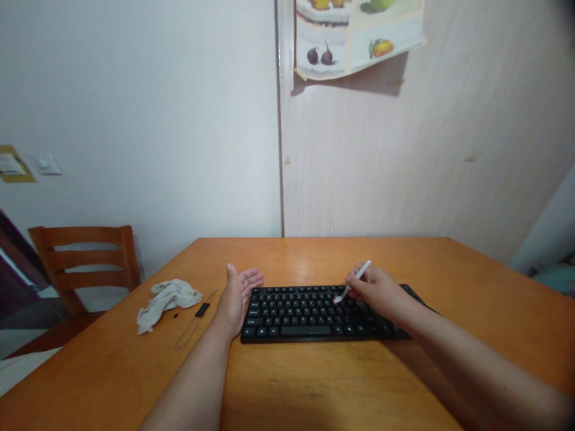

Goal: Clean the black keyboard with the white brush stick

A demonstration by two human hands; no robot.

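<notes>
A black keyboard (296, 314) lies flat on the wooden table. My right hand (371, 287) pinches a small white-handled brush (358, 277) above its right half, and the pale pinkish tip is at the keys. Whether the tip touches them I cannot tell. At the keyboard's left end, my left hand (236, 302) rests on its edge with the fingers stretched out and holds nothing. Left of that hand lies a wire keycap puller (202, 309) with a black grip. Beside the puller are a small black keycap (175, 315) and a crumpled grey cloth (168, 301).
The wooden table (287, 383) reaches back to the wall (179, 131). A wooden chair (85, 257) stands beyond its left edge. A fruit poster (354, 36) hangs on the wall, and a switch (47, 164) is at the far left.
</notes>
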